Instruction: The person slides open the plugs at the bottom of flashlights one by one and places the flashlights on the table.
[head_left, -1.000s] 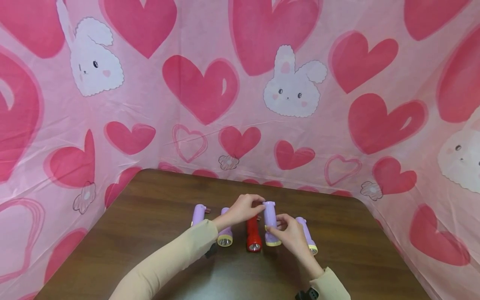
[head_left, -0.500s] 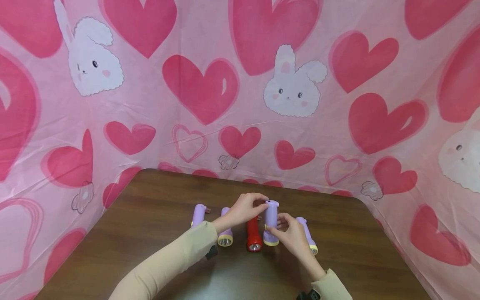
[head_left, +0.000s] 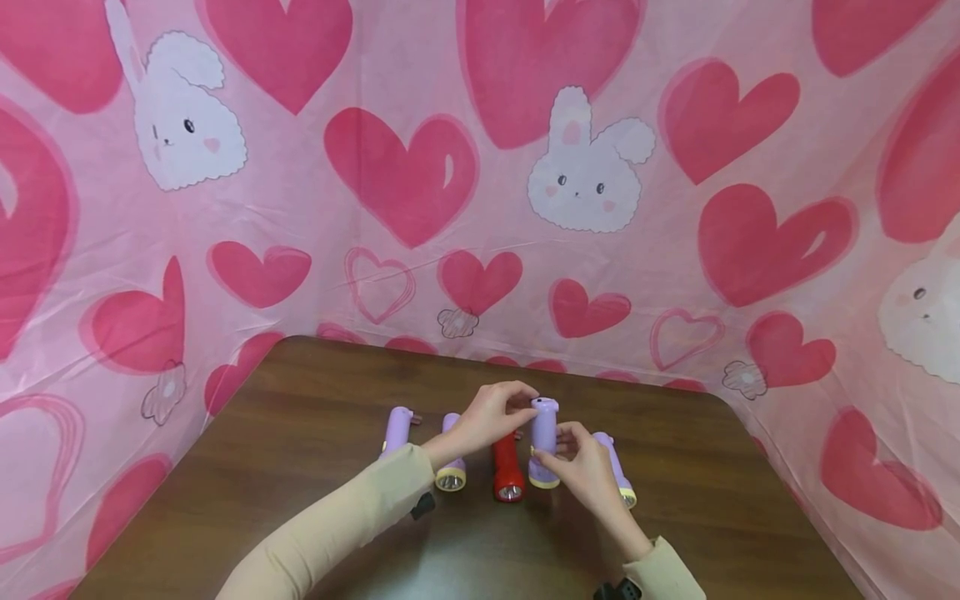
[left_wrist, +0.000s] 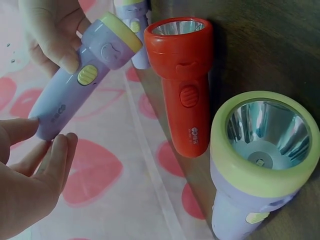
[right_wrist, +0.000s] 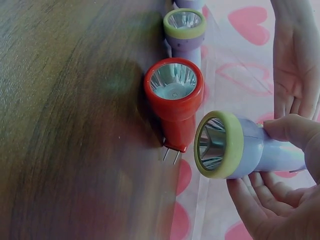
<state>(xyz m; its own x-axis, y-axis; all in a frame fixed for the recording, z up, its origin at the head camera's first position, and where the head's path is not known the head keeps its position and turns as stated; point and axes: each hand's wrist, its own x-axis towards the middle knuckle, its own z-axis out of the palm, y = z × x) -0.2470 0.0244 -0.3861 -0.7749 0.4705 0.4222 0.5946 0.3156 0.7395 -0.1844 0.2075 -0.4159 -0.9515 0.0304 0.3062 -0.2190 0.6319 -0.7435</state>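
A lilac flashlight [head_left: 543, 446] with a cream-yellow head rim stands nearly upright, lens end down, between both hands. My right hand [head_left: 587, 468] grips it near the head, the thumb beside the yellow switch [left_wrist: 87, 75] in the left wrist view. My left hand [head_left: 487, 415] pinches its tail end between thumb and fingers. In the right wrist view, the held flashlight's lens [right_wrist: 212, 145] faces away from the palm, apart from the table. Just left of it lies a red flashlight [head_left: 507, 471], with two metal prongs [right_wrist: 171, 156] showing at its tail.
Three more lilac flashlights lie on the brown wooden table [head_left: 337, 375]: one at the far left [head_left: 397, 429], one [head_left: 450, 475] partly behind my left wrist, one [head_left: 615, 467] beyond my right hand. A pink heart-print cloth [head_left: 420, 192] hangs around the table.
The held flashlight has shifted slightly right at its tail and tipped so its end face shows. Both hands keep their hold and have moved very little. The other flashlights stay put.
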